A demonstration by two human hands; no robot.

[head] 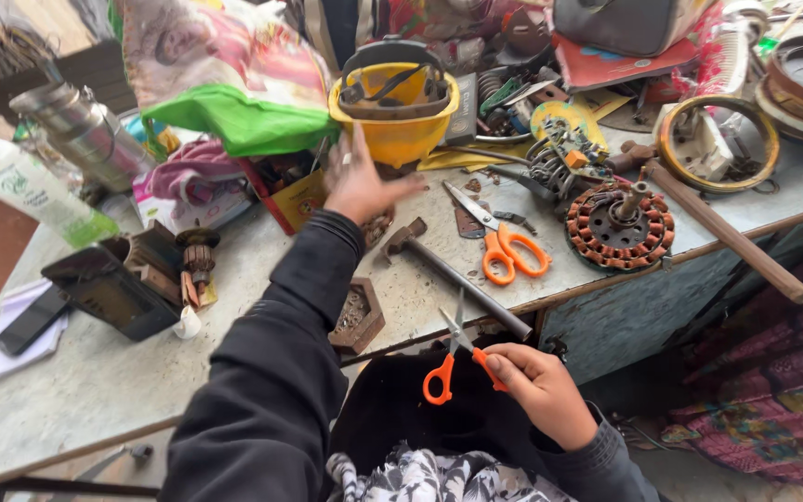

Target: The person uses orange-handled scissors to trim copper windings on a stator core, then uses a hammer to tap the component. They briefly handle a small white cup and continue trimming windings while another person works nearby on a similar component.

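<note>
Orange scissors sit pinched in the right hand, while the left hand, fingers spread and holding nothing, reaches toward the yellow helmet on the worktop.

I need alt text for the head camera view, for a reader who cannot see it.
A person's right hand holds small orange-handled scissors at the edge of a cluttered workbench, while the left hand reaches toward a yellow helmet. A hammer, second orange scissors and a copper-wound motor stator lie nearby.
</note>
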